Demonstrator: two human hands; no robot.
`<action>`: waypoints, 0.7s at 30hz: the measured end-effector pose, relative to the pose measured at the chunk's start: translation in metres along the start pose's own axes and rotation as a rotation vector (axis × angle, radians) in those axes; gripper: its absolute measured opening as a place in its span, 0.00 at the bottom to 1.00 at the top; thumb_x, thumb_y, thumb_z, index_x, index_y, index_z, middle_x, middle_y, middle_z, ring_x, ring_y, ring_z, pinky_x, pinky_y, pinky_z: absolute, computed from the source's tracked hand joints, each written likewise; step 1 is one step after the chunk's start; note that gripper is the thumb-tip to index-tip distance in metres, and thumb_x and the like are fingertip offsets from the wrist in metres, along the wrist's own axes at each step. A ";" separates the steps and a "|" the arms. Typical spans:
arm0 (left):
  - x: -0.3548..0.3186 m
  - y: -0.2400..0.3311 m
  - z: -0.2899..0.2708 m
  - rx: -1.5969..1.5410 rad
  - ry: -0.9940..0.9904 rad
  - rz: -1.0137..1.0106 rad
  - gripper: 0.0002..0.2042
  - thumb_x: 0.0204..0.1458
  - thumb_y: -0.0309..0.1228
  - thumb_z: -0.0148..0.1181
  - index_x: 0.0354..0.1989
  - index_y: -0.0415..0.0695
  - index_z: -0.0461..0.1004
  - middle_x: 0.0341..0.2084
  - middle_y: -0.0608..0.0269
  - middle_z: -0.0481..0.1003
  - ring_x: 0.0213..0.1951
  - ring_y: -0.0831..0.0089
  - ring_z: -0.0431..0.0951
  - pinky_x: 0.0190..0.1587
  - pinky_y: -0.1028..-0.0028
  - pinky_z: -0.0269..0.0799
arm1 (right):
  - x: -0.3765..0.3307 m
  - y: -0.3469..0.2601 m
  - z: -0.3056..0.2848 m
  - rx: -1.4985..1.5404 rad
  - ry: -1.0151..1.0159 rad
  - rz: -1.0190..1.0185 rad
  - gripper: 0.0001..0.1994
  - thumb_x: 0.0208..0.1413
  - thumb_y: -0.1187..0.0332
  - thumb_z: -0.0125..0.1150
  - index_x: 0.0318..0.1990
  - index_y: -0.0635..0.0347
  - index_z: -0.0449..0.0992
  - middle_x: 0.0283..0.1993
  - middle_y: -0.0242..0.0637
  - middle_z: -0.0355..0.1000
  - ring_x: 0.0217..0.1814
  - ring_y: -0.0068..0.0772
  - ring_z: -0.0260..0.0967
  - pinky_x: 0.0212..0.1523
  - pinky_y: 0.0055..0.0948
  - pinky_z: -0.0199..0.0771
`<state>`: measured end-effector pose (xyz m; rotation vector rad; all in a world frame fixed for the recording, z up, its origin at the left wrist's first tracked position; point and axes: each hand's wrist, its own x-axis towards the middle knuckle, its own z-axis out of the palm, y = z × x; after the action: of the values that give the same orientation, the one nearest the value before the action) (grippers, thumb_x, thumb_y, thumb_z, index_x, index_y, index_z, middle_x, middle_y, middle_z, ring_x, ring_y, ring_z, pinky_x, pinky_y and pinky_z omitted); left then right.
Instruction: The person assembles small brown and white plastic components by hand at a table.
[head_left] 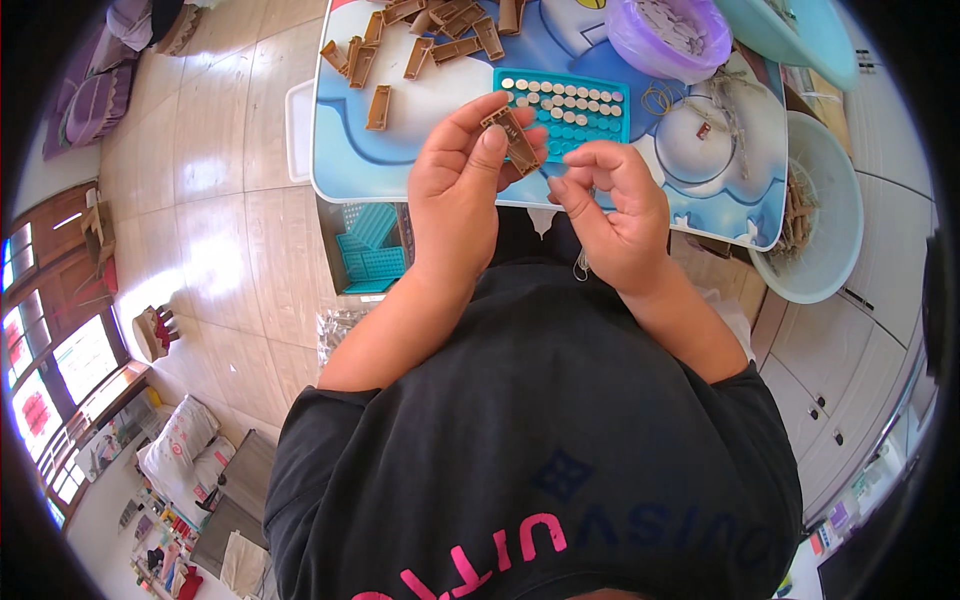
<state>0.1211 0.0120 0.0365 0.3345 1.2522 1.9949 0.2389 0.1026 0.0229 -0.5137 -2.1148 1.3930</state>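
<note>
My left hand [455, 175] is closed round a small brown plastic piece [518, 150], an open, box-like shape held tilted above the table. Close to its lower end is my right hand [622, 210], thumb and forefinger drawn together. Whatever sits in that pinch, if anything, is too small to make out. Just beyond both hands lies a teal tray [600, 134] with rows of pale round discs [570, 90] set in it; its nearer rows show bare teal. Several more brown pieces [378, 108] lie loose at the table's far left.
The blue-and-white table [385, 155] bears a bag-lined purple basin [625, 50] and thin wire coils [657, 98]. A pale blue basin [845, 50] stands far right. A tub [835, 260] of brown bits is beside the table. Teal trays [372, 262] fill a box below left.
</note>
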 end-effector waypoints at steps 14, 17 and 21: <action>0.000 -0.002 0.004 0.052 0.007 -0.129 0.14 0.59 0.27 0.45 0.52 0.35 0.65 0.43 0.50 0.73 0.43 0.66 0.76 0.41 0.72 0.75 | 0.010 0.006 -0.002 -0.373 -0.049 -0.385 0.12 0.42 0.74 0.63 0.38 0.54 0.74 0.22 0.28 0.67 0.25 0.32 0.64 0.28 0.32 0.58; 0.000 -0.006 0.003 0.026 -0.008 -0.167 0.14 0.59 0.27 0.45 0.52 0.35 0.65 0.43 0.50 0.73 0.42 0.67 0.76 0.42 0.73 0.75 | 0.010 0.009 -0.001 -0.373 -0.053 -0.349 0.12 0.43 0.73 0.63 0.38 0.54 0.74 0.23 0.29 0.68 0.26 0.32 0.65 0.28 0.32 0.58; 0.000 -0.003 0.001 0.023 -0.004 -0.196 0.14 0.59 0.27 0.45 0.51 0.35 0.65 0.43 0.51 0.73 0.42 0.68 0.76 0.42 0.74 0.74 | 0.012 0.002 -0.003 -0.325 -0.033 -0.355 0.12 0.43 0.70 0.64 0.38 0.55 0.74 0.24 0.30 0.68 0.26 0.33 0.65 0.29 0.32 0.58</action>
<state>0.1233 0.0132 0.0339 0.2177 1.2556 1.8135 0.2318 0.1130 0.0245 -0.2184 -2.3336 0.8738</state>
